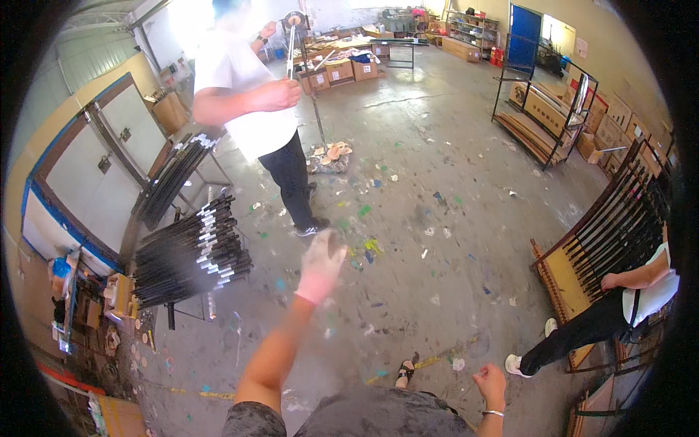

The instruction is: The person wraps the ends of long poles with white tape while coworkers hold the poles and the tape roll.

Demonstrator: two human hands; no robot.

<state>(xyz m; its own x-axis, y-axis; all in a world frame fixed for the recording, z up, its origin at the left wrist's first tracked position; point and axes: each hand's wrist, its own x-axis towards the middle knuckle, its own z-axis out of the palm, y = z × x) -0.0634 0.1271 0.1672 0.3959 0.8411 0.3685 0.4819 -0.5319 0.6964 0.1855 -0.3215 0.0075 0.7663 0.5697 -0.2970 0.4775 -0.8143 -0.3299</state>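
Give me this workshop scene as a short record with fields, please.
Left hand: gloved, held out over the floor, nothing visible in it
Right hand: bare, band at the wrist, nothing visible in it
Black rods: stacked at left, with pale sections
Person ahead: white top, dark trousers
Person at right: beside a row of dark rods
Floor: grey, speckled with colour

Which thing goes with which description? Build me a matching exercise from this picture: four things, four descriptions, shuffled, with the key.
1. Left hand
2. Right hand
3. Extinguisher-like cylinders
4. Black rods with silvery bands

A. Stacked at the picture's left
B. In a white glove, pink at the cuff
C. Red, in the background
D. Bare, with a bracelet at the wrist

Pairs: 1-B, 2-D, 3-C, 4-A
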